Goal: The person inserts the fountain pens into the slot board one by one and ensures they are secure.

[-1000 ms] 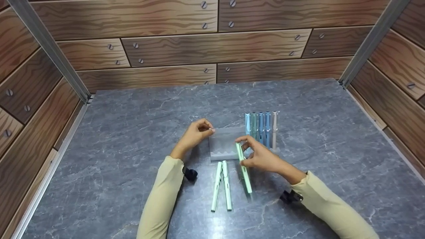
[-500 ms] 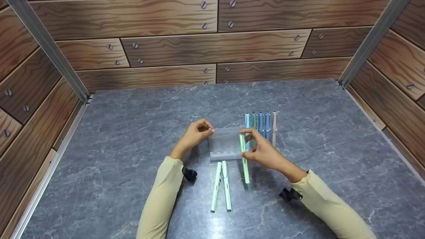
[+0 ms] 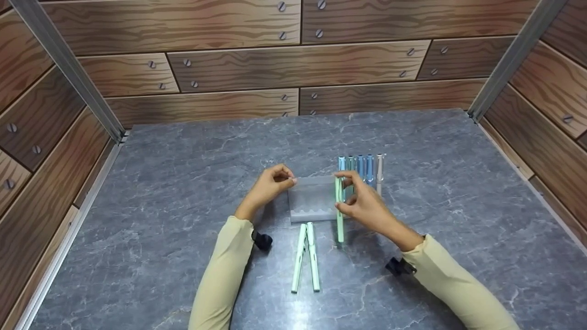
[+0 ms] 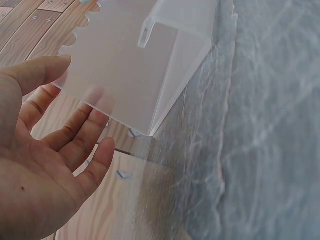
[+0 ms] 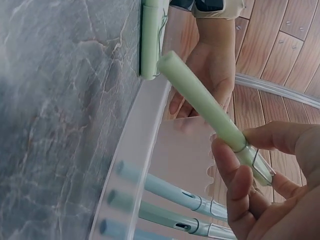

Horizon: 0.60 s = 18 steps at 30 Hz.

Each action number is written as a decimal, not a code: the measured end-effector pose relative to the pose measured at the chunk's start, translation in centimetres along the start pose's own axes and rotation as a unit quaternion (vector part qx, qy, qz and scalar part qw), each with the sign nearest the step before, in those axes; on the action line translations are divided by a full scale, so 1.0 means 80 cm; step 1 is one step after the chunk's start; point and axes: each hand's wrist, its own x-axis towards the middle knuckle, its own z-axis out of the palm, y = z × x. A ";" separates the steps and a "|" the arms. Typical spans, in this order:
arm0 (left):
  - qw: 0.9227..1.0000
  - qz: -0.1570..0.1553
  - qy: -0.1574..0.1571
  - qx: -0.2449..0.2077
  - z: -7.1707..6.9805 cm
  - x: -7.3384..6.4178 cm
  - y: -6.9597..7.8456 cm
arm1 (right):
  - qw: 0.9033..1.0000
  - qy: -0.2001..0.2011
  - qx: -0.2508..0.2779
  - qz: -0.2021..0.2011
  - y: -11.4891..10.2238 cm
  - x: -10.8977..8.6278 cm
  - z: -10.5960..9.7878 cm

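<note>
My left hand [image 3: 270,187] pinches the upper left corner of a frosted clear pen stand [image 3: 309,195]; in the left wrist view its thumb [image 4: 42,72] lies on the notched edge. My right hand [image 3: 367,204] holds a mint-green pen [image 3: 340,229] between thumb and fingers, near its clip end, over the stand. That pen is tilted in the right wrist view, its plain end apart from the stand's front lip. Beside it a light blue pen [image 5: 175,192] and a dark green pen [image 5: 167,215] lie in the stand. Two more mint-green pens [image 3: 313,257] lie on the table before the stand.
Further right in the stand are blue pens [image 3: 370,169] and a beige pen [image 3: 379,172], partly hidden by the right hand. The grey marbled table [image 3: 192,160] is bounded by wood-patterned walls [image 3: 293,64] at the back and sides.
My right hand has carried the mint-green pen away from me and slightly right, and the pen has turned straighter, in line with the light blue one. The left hand stays at the stand's corner.
</note>
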 end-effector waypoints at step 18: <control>1.000 0.014 0.000 -0.005 -0.001 0.000 0.000 | 0.991 0.094 -0.071 -0.057 0.001 0.013 0.000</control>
